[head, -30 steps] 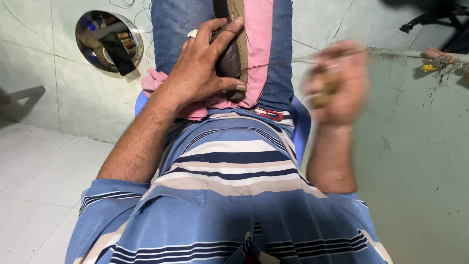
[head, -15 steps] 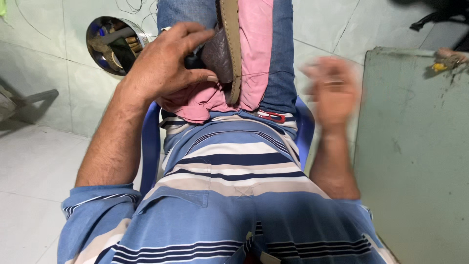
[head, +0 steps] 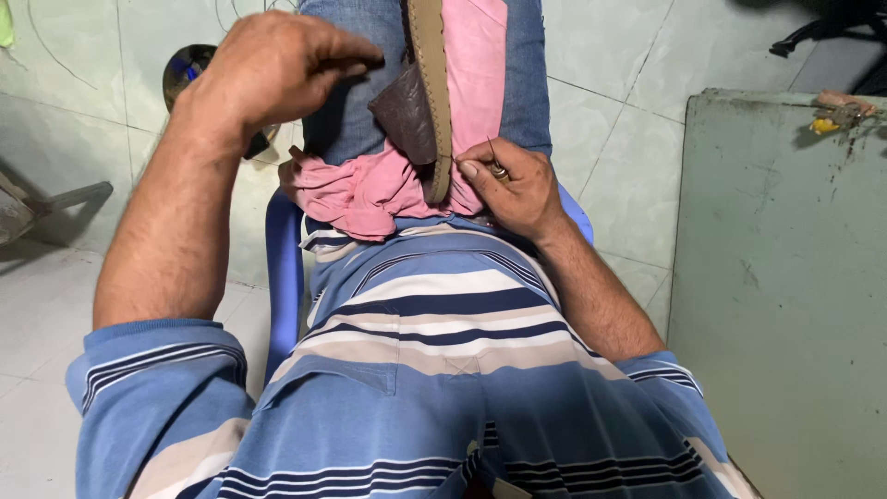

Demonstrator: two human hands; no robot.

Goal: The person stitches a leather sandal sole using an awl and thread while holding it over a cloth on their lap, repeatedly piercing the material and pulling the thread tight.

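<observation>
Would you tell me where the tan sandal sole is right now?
The tan sandal sole stands on edge at top centre, on the pink cloth over the lap, between both hands, nearer the right hand.

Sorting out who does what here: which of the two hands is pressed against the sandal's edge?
The right hand, pinching a thin needle-like tool at the tan sandal; the left hand is raised clear of it.

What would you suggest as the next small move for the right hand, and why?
Probably push the needle into the sole's edge: the right hand pinches it right at that edge, while the left hand is raised above the lap, touching nothing.
</observation>
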